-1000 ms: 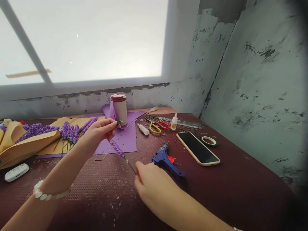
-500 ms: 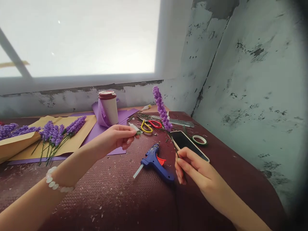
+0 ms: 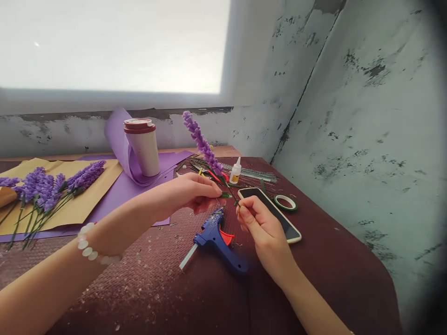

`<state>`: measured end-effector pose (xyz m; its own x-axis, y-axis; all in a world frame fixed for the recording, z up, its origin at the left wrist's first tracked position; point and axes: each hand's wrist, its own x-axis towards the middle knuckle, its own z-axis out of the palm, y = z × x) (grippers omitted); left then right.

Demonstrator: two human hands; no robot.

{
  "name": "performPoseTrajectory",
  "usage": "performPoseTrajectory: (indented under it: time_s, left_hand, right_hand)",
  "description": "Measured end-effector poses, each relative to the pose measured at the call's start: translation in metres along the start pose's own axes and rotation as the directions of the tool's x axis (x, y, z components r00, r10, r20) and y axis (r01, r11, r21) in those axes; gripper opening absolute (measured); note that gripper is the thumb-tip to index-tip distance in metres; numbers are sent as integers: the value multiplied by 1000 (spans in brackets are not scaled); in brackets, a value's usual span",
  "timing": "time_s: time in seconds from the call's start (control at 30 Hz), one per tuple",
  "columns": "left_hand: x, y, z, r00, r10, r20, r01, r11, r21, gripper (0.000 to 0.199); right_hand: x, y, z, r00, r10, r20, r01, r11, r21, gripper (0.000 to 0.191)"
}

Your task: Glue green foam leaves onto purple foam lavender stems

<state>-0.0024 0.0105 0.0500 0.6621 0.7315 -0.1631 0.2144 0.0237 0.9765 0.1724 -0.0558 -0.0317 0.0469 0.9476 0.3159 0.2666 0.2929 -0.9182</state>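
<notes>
My right hand (image 3: 256, 216) pinches the thin dark stem of a purple fluffy flower spike (image 3: 201, 142), which leans up to the left. My left hand (image 3: 199, 193) is closed on a small green piece (image 3: 226, 195), whose tip pokes out beside the stem. Just below both hands lies a blue glue gun (image 3: 220, 244) with a red trigger and a clear stick at its back. Behind the stem stands a small glue bottle (image 3: 235, 171). Red scissor handles show partly behind the flower.
A phone (image 3: 291, 230) and a green tape roll (image 3: 285, 203) lie right. Wire stems (image 3: 260, 174) are spread behind. A lidded cup (image 3: 144, 149) stands on purple paper (image 3: 122, 190). Several purple flowers (image 3: 45, 188) lie on tan paper (image 3: 98, 188) at left.
My right hand and the flower have moved left and up, while my left hand has moved right with the green piece. They are now close together. The view has shifted slightly.
</notes>
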Motion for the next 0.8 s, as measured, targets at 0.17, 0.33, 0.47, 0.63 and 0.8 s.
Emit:
performPoseTrajectory:
  time_s: [0.17,0.33,0.47,0.63,0.8]
  left_hand:
    - [0,-7,-4,999,-17,44,18,999,-35,18]
    - [-4,-8,-4,998,-56,25,58,992,-115,18]
    - [-4,-7,-4,998,-68,6,68,988,-135,18]
    - [-5,-8,-3,998,-59,-7,57,992,-112,18]
    - [-6,-8,-4,999,-35,-5,34,991,-128,20]
  right_hand:
    - [-3,3,2,997,3,-76,-12,993,-121,19]
    - [-5,3,3,994,-71,-89,53,980,-191,14]
    - [-6,1,3,988,-127,-92,102,968,-230,13]
    - [-8,0,4,987,-133,-87,108,963,-246,12]
    - [-8,1,5,985,-150,-85,122,954,-274,12]
